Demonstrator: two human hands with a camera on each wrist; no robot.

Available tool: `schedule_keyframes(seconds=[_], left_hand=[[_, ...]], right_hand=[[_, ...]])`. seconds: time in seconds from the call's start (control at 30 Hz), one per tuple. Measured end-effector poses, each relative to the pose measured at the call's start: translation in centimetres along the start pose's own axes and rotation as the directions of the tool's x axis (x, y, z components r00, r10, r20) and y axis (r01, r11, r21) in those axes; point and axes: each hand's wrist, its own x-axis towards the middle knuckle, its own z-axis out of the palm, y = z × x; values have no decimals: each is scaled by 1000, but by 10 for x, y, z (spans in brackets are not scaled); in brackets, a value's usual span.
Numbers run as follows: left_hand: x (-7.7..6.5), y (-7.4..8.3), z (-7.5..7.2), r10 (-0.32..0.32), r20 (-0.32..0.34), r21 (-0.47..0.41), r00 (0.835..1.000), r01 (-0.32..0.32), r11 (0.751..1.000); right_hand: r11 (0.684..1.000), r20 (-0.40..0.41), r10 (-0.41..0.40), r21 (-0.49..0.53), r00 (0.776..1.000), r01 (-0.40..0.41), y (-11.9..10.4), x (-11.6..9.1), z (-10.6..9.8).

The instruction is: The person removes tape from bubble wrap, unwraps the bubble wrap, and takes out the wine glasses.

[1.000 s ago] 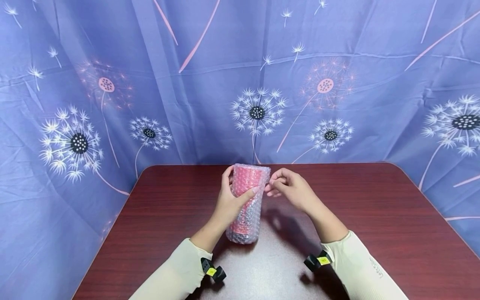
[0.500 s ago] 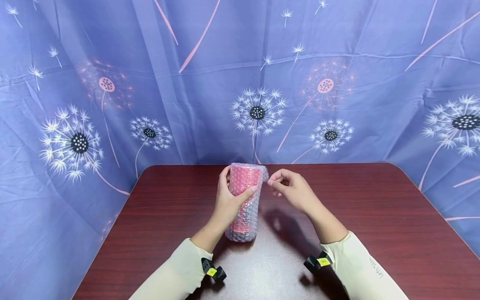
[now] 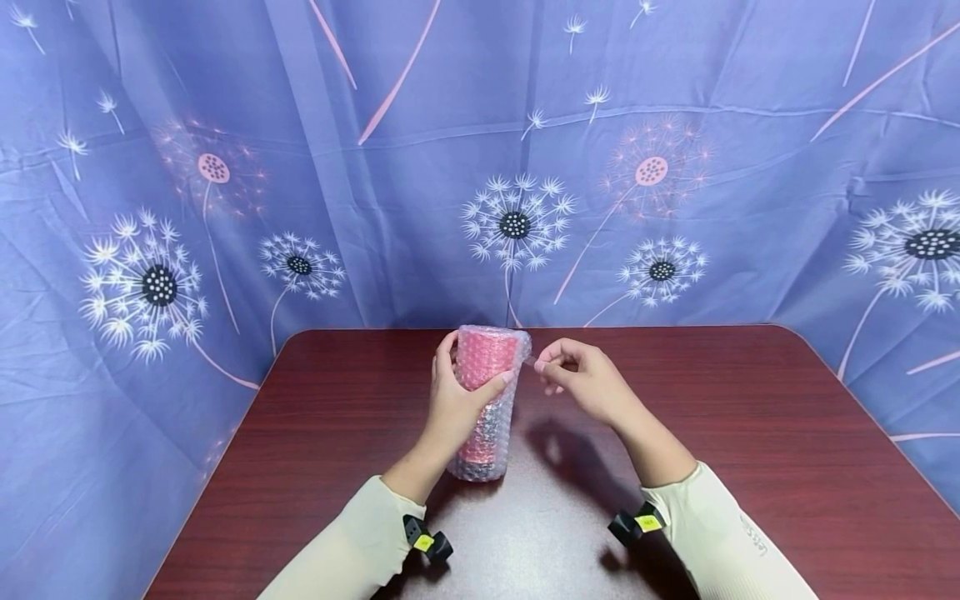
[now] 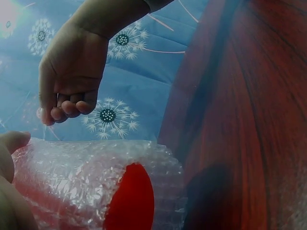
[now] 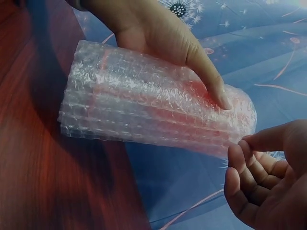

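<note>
A red cylindrical object wrapped in clear bubble wrap (image 3: 483, 433) stands slightly tilted over the table. My left hand (image 3: 459, 400) grips its upper part from the left, the thumb across the front and the other fingers mostly hidden behind. On the other side, my right hand (image 3: 585, 379) pinches with thumb and index fingertip at the loose upper edge of the wrap, the remaining fingers curled. Seen from the right wrist, those fingertips (image 5: 243, 140) lie right at the wrap's edge. The left wrist view looks at one end of the roll, where a red round face (image 4: 132, 201) shows through.
The dark red wooden table (image 3: 750, 417) extends to both sides, with rounded far corners. Behind it hangs a blue curtain (image 3: 420, 208) printed with dandelions, which also closes in the left and right sides.
My left hand and the wrapped cylinder have shifted slightly left, away from the right hand. The wrap's upper edge has drawn back from the right fingers, which have stayed nearly in place.
</note>
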Motion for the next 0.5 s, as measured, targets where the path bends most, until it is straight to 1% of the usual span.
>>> schedule_keyframes(seconds=[0.1, 0.2, 0.37, 0.5], left_hand=[[0, -1, 0, -2, 5, 0, 1000, 2, 1000], [0, 0, 0, 2, 9, 10, 1000, -3, 1000], [0, 0, 0, -5, -15, 42, 1000, 5, 999], [0, -1, 0, -11, -9, 33, 1000, 11, 999]], right_hand=[[999, 22, 2, 51, 1000, -3, 0, 0, 0], [994, 50, 19, 105, 999, -24, -1, 0, 0], [988, 86, 27, 150, 996, -39, -3, -2, -1], [984, 103, 14, 176, 995, -32, -4, -2, -1]])
